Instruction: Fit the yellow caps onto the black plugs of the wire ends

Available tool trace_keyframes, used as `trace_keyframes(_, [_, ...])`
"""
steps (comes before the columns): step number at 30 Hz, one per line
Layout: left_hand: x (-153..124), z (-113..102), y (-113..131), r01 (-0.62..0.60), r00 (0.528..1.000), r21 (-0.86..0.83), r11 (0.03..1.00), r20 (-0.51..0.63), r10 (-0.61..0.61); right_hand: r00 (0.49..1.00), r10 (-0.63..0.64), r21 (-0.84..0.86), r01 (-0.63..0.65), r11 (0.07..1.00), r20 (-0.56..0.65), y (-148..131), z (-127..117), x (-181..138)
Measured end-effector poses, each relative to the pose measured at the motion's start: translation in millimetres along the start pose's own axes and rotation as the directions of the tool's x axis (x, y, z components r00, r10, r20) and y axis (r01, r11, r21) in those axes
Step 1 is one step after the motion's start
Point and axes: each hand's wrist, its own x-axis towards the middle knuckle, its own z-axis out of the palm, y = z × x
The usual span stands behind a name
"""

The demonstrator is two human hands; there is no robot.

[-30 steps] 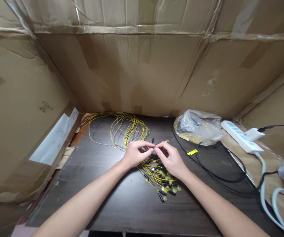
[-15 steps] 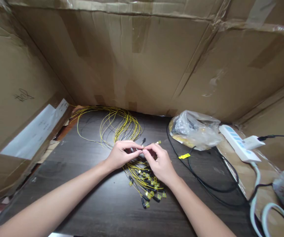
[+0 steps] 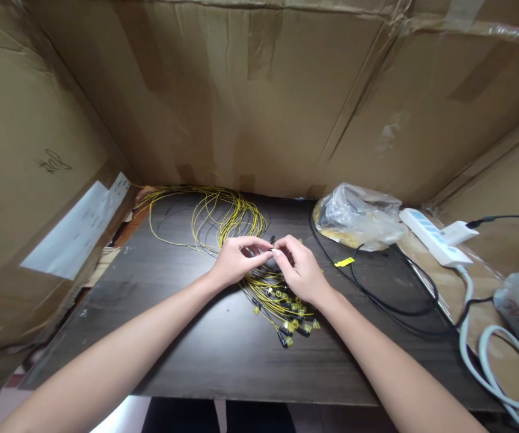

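My left hand point(image 3: 240, 260) is closed in a pinch, its thumb and forefinger on a small dark cable connector point(image 3: 272, 249). My right hand point(image 3: 302, 267) meets it fingertip to fingertip, also pinching. A tiny pale bit shows at its fingers, too small to name. Beneath and in front of both hands lies a bunch of thin yellow cables point(image 3: 259, 288) with black ends and clear yellow caps point(image 3: 294, 325). Their coiled lengths point(image 3: 241, 219) spread behind my left hand. Where my hands cross the bunch, part of it is hidden.
Tall cardboard walls point(image 3: 223, 108) enclose the dark table point(image 3: 187, 343) at the back and sides. To the right are a clear plastic bag point(image 3: 358, 216), a black cable point(image 3: 388, 310) with a yellow tag point(image 3: 344, 262), and a white power strip point(image 3: 433, 237) with a plugged-in adapter point(image 3: 460, 233).
The view has tilted down, showing the table's front edge and my legs. Both hands stay fingertip to fingertip; the small piece between them now looks darker.
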Motion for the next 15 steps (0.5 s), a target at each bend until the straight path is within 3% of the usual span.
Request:
trace_keyframes(8, [-0.1, 2.2, -3.6, -0.050, 0.999, 0.021, 0.999, 0.014, 0.049, 0.997, 0.038, -0.008, -0.038, 0.999, 0.067, 4.5, 1.4, 2.1])
trace_keyframes(15, [1.9, 2.0, -2.8, -0.030, 0.999, 0.040, 0.999, 0.023, 0.029, 1.000, 0.010, 0.022, -0.010, 1.000, 0.027, 4.7, -3.3, 1.9])
